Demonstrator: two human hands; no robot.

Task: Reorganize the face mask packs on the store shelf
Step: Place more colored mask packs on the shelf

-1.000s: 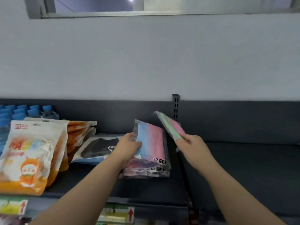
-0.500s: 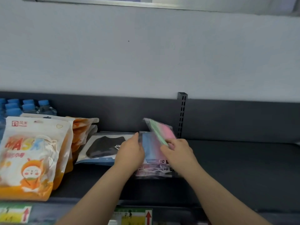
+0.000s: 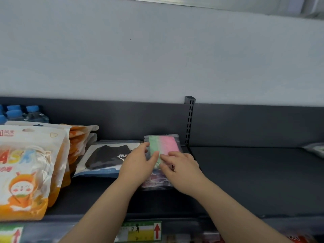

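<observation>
Green-and-pink pack (image 3: 164,146): a clear sleeve of face masks, half mint and half pink. It lies flat on top of a small pile, near the back of the shelf and just left of the slotted upright.
Pile (image 3: 154,183): more clear packs of coloured masks under it, their front edges showing between the two wrists.
Left hand (image 3: 138,165): thumb laid on top of the pack and forefinger along its left edge, nipping that edge. The other fingers are hidden.
Right hand (image 3: 182,170): palm down on the pack's right half, fingers lightly bent and together, thumb stretched left until it nearly meets the left thumb.
Black mask pack (image 3: 105,159): a flat sleeve holding one dark mask, just left of the pile and partly under the left hand.
Orange pouches (image 3: 29,172): tall printed mask bags standing in a row at the far left.
Water bottles (image 3: 22,113): blue caps behind the pouches.
Shelf (image 3: 254,176): dark deck and back panel.
Slotted upright (image 3: 189,120): dark post against the back panel.
Far-right pack (image 3: 315,149): only an edge shows.
Price label (image 3: 142,231): on the front rail, with a red arrow.
</observation>
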